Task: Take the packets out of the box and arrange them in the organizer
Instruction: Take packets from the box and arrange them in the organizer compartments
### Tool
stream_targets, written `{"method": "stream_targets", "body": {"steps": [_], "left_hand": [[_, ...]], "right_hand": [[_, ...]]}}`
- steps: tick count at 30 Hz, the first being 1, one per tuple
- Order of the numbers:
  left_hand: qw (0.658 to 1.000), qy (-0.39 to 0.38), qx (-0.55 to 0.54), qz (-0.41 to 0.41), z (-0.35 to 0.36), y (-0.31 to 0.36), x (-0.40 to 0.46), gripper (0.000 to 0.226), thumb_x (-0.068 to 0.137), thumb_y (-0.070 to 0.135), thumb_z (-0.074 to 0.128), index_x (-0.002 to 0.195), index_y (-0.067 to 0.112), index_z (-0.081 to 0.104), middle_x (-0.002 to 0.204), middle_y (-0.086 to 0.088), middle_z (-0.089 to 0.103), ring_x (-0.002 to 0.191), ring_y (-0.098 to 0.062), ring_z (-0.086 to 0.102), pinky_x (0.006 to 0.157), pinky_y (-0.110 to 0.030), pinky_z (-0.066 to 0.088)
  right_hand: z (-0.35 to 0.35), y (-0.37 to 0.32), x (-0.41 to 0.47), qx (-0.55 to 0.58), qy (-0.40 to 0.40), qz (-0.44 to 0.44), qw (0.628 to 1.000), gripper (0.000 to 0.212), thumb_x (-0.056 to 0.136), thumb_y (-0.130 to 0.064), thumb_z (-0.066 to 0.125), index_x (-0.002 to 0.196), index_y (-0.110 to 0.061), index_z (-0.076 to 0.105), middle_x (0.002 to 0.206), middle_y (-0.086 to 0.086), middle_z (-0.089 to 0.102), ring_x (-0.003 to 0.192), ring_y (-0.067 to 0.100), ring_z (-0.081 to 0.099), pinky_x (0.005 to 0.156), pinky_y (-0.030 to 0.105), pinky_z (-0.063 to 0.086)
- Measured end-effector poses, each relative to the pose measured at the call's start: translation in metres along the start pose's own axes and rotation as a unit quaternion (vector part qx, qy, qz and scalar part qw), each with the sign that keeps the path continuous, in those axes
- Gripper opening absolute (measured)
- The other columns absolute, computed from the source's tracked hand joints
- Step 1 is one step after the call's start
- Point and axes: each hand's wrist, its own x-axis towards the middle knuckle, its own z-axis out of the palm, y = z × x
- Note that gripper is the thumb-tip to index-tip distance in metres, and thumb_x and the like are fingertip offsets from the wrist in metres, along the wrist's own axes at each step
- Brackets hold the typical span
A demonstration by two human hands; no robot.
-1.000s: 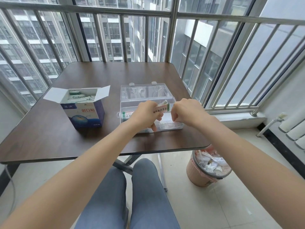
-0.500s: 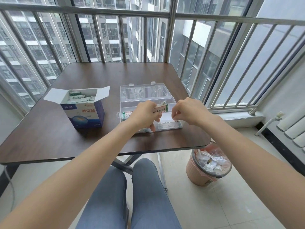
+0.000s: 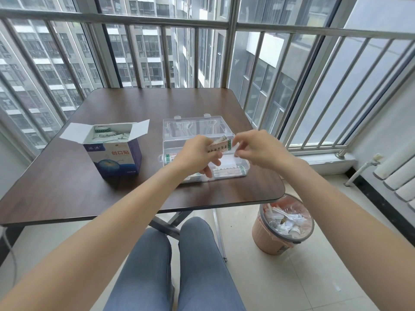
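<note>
Dark brown wood table (image 3: 125, 108) carries a blue bandage box (image 3: 115, 159) with open flaps, well to the left of the left hand (image 3: 197, 154), and a clear plastic organizer (image 3: 195, 126) directly under both hands. The left hand grips a stack of bandage packets (image 3: 219, 146) above the organizer, and the right hand (image 3: 258, 149) pinches the stack's right end.
</note>
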Motion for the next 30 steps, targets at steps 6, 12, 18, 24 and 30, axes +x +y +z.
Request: {"method": "stream_targets", "body": {"steps": [6, 12, 18, 24, 30], "left_hand": [[0.993, -0.058, -0.103, 0.029, -0.003, 0.004, -0.014, 0.018, 0.09, 0.02, 0.062, 0.106, 0.012, 0.063, 0.088, -0.007, 0.074, 0.048, -0.012, 0.062, 0.045, -0.018, 0.043], [0.995, -0.039, -0.088, 0.041, -0.004, 0.009, -0.012, 0.028, 0.102, 0.025, 0.036, 0.11, 0.013, 0.06, 0.093, -0.006, 0.072, 0.049, -0.006, 0.057, 0.044, -0.016, 0.042], [0.995, -0.009, -0.089, 0.045, -0.003, 0.004, -0.005, 0.018, 0.099, 0.012, 0.045, 0.106, 0.008, 0.061, 0.081, -0.007, 0.07, 0.041, -0.003, 0.053, 0.04, -0.015, 0.039], [0.997, 0.072, -0.024, 0.035, -0.002, -0.001, 0.001, 0.018, 0.098, 0.016, 0.046, 0.094, 0.008, 0.062, 0.074, 0.001, 0.065, 0.035, -0.004, 0.052, 0.039, -0.016, 0.039], [0.991, 0.136, -0.004, 0.006, -0.008, -0.007, 0.006, 0.04, 0.1, 0.035, 0.04, 0.091, 0.005, 0.064, 0.077, -0.001, 0.068, 0.034, -0.006, 0.047, 0.037, -0.013, 0.037]], "right_hand": [[-0.003, -0.005, -0.012, 0.331, 0.029, 0.031, 0.943, 0.024, 0.078, -0.012, 0.075, 0.1, -0.007, 0.066, 0.074, 0.0, 0.069, 0.058, 0.008, 0.061, 0.044, 0.016, 0.041], [0.0, -0.003, -0.013, 0.364, 0.049, 0.051, 0.929, 0.018, 0.081, -0.01, 0.072, 0.097, -0.004, 0.067, 0.076, 0.005, 0.07, 0.054, 0.005, 0.06, 0.047, 0.02, 0.043], [0.0, -0.002, -0.012, 0.369, 0.068, 0.068, 0.924, 0.008, 0.088, -0.01, 0.064, 0.094, -0.005, 0.066, 0.078, 0.006, 0.069, 0.06, 0.007, 0.061, 0.045, 0.016, 0.044], [0.007, 0.006, -0.007, 0.297, 0.107, 0.091, 0.944, 0.003, 0.082, -0.008, 0.07, 0.085, -0.008, 0.07, 0.074, 0.006, 0.069, 0.063, 0.006, 0.06, 0.061, 0.015, 0.043], [0.022, 0.008, -0.003, 0.082, 0.055, 0.118, 0.988, 0.003, 0.079, -0.019, 0.07, 0.077, -0.021, 0.071, 0.077, -0.008, 0.067, 0.087, 0.013, 0.064, 0.075, 0.031, 0.051]]}}
